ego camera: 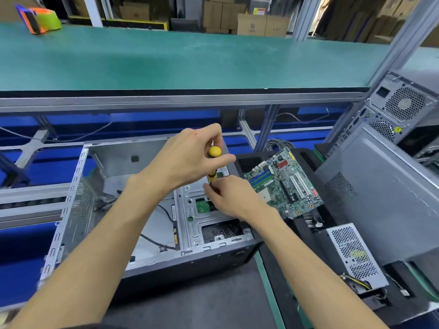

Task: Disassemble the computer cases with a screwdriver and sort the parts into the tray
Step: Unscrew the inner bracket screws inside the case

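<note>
Head view: screwdriver (213,163) stands upright, tip down, both hands gripping.

Two hands (190,160) (228,198), one screwdriver (213,166), one open computer case (147,210), one motherboard (285,184), one power supply (356,255), one tape dispenser (39,19)

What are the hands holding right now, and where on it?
Both hold the yellow screwdriver: the left hand grips the top of its handle, the right hand pinches the lower end near the shaft.
</note>
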A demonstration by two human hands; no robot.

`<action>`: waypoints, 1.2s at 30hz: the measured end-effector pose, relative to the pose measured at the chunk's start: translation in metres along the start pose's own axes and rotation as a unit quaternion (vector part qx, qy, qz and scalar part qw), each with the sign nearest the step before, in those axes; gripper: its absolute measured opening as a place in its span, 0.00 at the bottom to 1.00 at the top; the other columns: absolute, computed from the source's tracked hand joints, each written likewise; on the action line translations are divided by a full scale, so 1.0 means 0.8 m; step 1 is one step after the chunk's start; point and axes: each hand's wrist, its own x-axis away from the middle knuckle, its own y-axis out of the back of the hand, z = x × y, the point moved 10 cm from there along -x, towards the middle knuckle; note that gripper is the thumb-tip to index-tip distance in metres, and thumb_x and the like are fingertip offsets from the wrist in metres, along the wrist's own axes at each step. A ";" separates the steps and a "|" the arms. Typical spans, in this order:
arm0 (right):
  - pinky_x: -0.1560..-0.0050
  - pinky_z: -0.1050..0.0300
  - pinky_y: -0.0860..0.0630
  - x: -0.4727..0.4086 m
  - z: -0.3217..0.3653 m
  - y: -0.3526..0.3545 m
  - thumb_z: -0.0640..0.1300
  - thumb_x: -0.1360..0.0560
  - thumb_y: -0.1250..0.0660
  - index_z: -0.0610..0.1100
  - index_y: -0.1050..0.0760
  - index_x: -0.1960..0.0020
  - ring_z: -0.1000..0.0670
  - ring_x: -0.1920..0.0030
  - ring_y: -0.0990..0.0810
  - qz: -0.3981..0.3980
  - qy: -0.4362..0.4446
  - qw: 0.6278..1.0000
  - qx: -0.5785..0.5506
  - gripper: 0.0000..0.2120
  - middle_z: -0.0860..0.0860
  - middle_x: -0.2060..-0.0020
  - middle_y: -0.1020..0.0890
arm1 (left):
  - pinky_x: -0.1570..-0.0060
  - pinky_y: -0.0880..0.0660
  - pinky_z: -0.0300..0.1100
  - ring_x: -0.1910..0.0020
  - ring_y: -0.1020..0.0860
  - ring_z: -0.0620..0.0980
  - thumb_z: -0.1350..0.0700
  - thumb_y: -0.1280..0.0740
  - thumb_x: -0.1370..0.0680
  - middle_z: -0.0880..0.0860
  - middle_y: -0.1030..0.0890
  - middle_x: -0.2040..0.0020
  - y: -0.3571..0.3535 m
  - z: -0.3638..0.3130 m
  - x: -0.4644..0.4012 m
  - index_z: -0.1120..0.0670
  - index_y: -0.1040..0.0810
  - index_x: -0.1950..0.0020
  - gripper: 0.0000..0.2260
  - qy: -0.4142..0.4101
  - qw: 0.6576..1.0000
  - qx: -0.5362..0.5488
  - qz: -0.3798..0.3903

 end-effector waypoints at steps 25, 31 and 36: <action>0.66 0.53 0.36 -0.010 -0.010 -0.005 0.53 0.19 0.44 0.47 0.37 0.71 0.45 0.69 0.28 0.062 -0.040 0.997 0.004 0.23 0.50 0.72 0.30 | 0.59 0.31 0.29 0.56 0.24 0.45 0.58 0.33 0.20 0.45 0.24 0.45 -0.012 -0.004 0.016 0.46 0.23 0.36 0.14 -0.026 0.988 0.154 0.015; 0.71 0.54 0.38 -0.007 -0.008 0.006 0.60 0.19 0.43 0.46 0.34 0.69 0.52 0.72 0.30 0.019 -0.038 0.999 -0.002 0.25 0.51 0.74 0.28 | 0.65 0.30 0.40 0.66 0.31 0.44 0.48 0.27 0.25 0.47 0.27 0.62 -0.009 0.011 0.013 0.53 0.31 0.52 0.15 0.029 0.991 0.130 -0.026; 0.67 0.52 0.39 -0.005 -0.015 0.002 0.53 0.18 0.41 0.44 0.36 0.68 0.46 0.71 0.29 0.017 -0.045 0.998 -0.038 0.22 0.50 0.74 0.30 | 0.60 0.26 0.38 0.58 0.22 0.48 0.49 0.34 0.20 0.42 0.20 0.54 -0.018 0.050 0.028 0.49 0.23 0.47 0.06 0.102 0.963 0.246 -0.048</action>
